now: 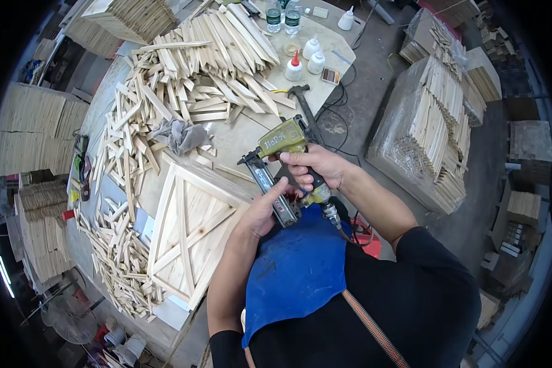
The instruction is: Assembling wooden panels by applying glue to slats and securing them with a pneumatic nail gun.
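A green and black pneumatic nail gun [284,138] is held in front of my blue apron [300,260]. My right hand [322,167] wraps round its handle, with the air hose fitting [331,214] below. Against the long magazine [267,181], my left hand [264,210] grips with its thumb on the near side; its other fingers are partly hidden behind the tool. To the left of the gun, a wooden box or frame [187,250] with crossed slats on its face lies on the table [227,138], beside my left forearm.
Loose wooden strips [135,122] pile up over the table's left and far side. A grey rag [181,136] rests among them. A hammer [306,110], glue bottles [293,69] and water bottles [292,18] stand or lie farther off. Wrapped wood stacks [411,135] stand on the right.
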A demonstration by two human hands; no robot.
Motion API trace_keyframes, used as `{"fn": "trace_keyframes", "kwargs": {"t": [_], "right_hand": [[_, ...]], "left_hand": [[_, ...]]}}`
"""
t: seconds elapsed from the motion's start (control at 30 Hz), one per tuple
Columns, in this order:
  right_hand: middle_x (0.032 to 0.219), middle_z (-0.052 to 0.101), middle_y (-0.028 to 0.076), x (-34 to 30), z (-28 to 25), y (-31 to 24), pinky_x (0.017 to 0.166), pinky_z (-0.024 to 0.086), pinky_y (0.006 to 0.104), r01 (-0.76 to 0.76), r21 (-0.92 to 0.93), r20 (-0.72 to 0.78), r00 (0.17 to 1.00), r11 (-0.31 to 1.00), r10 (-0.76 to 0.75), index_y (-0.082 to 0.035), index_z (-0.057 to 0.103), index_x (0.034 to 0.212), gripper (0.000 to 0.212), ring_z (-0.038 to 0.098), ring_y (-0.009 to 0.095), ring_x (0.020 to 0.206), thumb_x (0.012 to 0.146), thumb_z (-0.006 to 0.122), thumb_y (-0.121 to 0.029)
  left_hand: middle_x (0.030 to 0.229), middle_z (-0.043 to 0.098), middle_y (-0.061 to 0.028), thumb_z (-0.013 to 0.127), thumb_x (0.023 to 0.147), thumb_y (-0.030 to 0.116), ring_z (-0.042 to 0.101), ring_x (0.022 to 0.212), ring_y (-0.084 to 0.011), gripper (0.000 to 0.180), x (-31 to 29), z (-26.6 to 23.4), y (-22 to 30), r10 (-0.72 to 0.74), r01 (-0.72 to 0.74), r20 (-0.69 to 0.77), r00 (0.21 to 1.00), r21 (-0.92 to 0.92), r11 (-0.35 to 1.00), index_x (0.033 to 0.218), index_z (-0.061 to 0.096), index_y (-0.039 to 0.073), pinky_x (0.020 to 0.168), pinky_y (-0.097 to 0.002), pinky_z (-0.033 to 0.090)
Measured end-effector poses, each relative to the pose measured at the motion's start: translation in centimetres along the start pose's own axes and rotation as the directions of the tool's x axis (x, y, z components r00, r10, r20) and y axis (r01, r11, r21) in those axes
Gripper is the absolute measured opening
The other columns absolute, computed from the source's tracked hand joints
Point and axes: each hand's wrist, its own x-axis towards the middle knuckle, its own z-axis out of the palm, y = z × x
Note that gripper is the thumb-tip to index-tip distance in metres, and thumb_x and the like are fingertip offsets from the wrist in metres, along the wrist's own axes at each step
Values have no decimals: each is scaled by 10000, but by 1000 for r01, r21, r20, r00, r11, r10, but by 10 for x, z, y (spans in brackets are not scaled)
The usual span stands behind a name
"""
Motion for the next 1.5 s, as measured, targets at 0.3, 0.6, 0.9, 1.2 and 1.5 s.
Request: {"fn": "trace_keyframes", "kwargs": {"t": [0.3,0.6,0.9,1.2,1.5], "right_hand": [[652,424,-82,-22,-37,11,439,388,235,80,148,-91,994,986,-67,-34,618,1212,315,433,44,497,1041,644,-298],[659,422,-97,-42,-69,22,457,389,220,171,252,-220,969,952,-116,-48,593,1212,294,424,19,526,1074,580,-307],[657,444,-94,-41,-87,36,482,444,214,86,320,-102,993,943,-57,-55,614,1154,258,462,19,547,1063,604,-296],[754,622,-15,20,-153,-9,536,514,289,-138,-68,-199,972,988,122,-32,682,1071,431,579,103,598,951,740,-442],[1015,759,187,126,-381,-113,843,571,442,-276,-803,-591,482,528,-647,-68,768,1021,291,739,327,926,853,760,-307]], "left_hand": [[926,655,-52,642,1030,412,619,790,-155,375,9,43,-25,-32,13,-157,987,-117,993,1100,649,44,672,-312,518],[1071,679,-115,580,1068,360,673,907,-200,463,-17,38,-83,-180,180,193,964,19,984,1350,524,-2,785,-343,576],[1087,691,-157,525,1089,377,676,891,-215,479,-10,61,-71,-45,43,-6,999,-228,973,1356,512,-20,774,-362,578],[952,688,-117,533,1085,402,450,517,-113,350,57,64,-64,-4,-121,-354,935,-330,936,1144,580,60,482,-263,377],[937,678,-126,542,1084,376,460,520,-118,290,115,100,-40,-9,-245,-527,850,-411,878,1146,539,92,475,-259,363]]}}
